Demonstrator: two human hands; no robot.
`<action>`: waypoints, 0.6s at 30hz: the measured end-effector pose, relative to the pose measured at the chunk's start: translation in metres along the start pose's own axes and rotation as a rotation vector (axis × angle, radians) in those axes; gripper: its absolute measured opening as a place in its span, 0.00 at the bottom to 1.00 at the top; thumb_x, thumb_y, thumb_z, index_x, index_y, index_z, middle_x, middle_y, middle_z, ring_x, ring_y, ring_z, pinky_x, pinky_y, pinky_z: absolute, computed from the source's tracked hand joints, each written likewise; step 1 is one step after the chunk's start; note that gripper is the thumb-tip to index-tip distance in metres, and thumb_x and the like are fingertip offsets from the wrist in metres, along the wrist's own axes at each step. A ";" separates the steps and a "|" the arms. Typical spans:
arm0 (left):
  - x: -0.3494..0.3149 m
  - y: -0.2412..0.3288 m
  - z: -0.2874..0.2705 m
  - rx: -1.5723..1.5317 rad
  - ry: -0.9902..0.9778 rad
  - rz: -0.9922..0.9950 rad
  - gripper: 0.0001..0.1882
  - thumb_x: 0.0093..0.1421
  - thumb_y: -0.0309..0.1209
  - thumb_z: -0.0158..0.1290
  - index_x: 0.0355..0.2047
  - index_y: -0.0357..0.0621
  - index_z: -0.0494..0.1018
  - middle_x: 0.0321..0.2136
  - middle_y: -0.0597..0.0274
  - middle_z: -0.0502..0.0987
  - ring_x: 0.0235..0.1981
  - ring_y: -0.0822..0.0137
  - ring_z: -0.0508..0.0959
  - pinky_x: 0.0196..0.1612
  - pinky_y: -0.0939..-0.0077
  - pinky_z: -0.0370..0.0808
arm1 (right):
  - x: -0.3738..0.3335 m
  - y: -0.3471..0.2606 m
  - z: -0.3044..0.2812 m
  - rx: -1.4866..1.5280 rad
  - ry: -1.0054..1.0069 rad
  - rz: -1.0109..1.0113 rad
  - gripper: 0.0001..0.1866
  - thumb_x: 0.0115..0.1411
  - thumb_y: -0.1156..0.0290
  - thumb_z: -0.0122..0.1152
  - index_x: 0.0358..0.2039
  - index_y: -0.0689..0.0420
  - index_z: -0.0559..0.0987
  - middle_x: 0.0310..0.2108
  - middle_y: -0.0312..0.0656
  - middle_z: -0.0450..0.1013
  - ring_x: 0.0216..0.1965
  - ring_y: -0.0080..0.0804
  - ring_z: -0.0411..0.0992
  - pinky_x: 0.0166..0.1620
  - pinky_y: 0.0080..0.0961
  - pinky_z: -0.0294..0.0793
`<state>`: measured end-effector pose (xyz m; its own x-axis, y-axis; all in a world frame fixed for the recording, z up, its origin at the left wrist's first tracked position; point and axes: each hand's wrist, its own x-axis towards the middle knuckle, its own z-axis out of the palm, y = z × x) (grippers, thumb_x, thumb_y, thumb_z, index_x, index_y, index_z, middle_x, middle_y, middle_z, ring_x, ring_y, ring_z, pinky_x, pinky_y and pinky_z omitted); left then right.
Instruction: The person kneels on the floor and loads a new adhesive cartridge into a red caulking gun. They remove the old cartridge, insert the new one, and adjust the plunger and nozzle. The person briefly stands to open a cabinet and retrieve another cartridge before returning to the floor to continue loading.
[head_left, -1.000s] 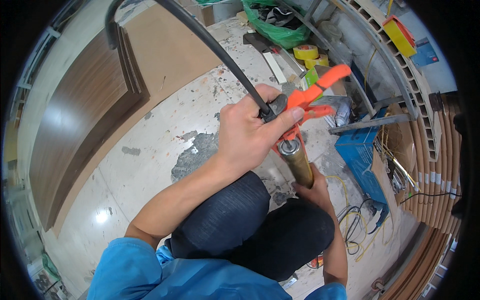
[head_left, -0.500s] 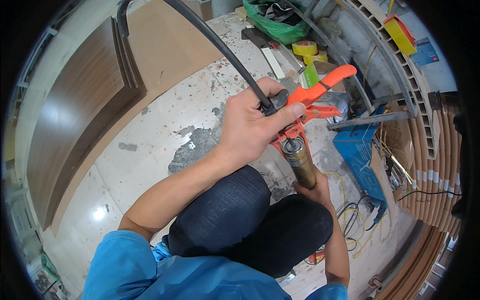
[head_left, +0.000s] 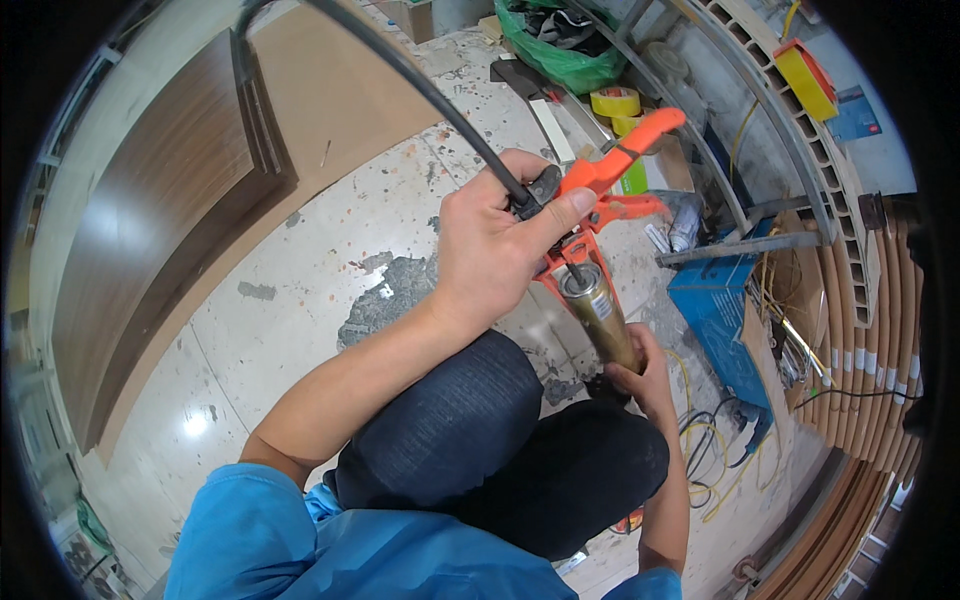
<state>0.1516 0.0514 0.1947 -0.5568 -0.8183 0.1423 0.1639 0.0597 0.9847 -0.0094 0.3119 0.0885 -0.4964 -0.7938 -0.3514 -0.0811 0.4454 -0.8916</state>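
An orange caulking gun (head_left: pixel 640 137) is held over my knees, its handle and trigger toward the upper right. My left hand (head_left: pixel 495 232) is closed round its back end, the thumb lying across the orange body. From there a bent black plunger rod (head_left: pixel 420 85) runs to the upper left. A gold-brown sealant cartridge (head_left: pixel 603 318) sits in the gun's frame, and the rod's other end reaches its silvery rim. My right hand (head_left: pixel 645 372) is wrapped round the cartridge's lower end; part of its fingers and the cartridge's tip are hidden.
Brown wood panels (head_left: pixel 165 190) stand at the left on brown board. At the right are a blue box (head_left: pixel 715 320), a metal frame (head_left: pixel 745 245) and tangled cables (head_left: pixel 700 465). Yellow tape rolls (head_left: pixel 615 101) and a green bag (head_left: pixel 560 60) lie at the back.
The caulking gun and my left hand have shifted slightly left, the handle a little higher. My right hand has moved up slightly and its fingers show more along the cartridge.
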 end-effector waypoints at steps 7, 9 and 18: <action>-0.003 0.001 0.000 -0.113 -0.027 -0.048 0.12 0.63 0.31 0.66 0.36 0.37 0.75 0.26 0.67 0.78 0.29 0.77 0.78 0.34 0.81 0.75 | -0.006 -0.012 0.016 -0.740 0.447 -0.196 0.29 0.48 0.58 0.79 0.47 0.55 0.76 0.42 0.50 0.77 0.42 0.55 0.76 0.45 0.43 0.75; -0.002 -0.001 -0.002 -0.079 -0.072 -0.027 0.12 0.64 0.32 0.65 0.37 0.38 0.75 0.26 0.67 0.78 0.29 0.77 0.78 0.34 0.80 0.75 | -0.004 -0.010 0.013 -0.752 0.369 -0.195 0.27 0.49 0.58 0.79 0.45 0.55 0.76 0.41 0.49 0.76 0.42 0.55 0.76 0.45 0.44 0.75; 0.010 -0.007 0.016 -0.184 0.076 -0.095 0.14 0.67 0.34 0.62 0.45 0.38 0.76 0.29 0.67 0.79 0.29 0.79 0.76 0.34 0.80 0.74 | 0.028 -0.049 -0.014 -0.875 0.629 -0.431 0.24 0.60 0.59 0.71 0.51 0.61 0.76 0.43 0.49 0.78 0.37 0.46 0.79 0.43 0.37 0.78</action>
<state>0.1323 0.0517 0.1909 -0.5154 -0.8562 0.0352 0.2637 -0.1194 0.9572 -0.0312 0.2731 0.1262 -0.6042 -0.7130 0.3558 -0.7959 0.5176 -0.3142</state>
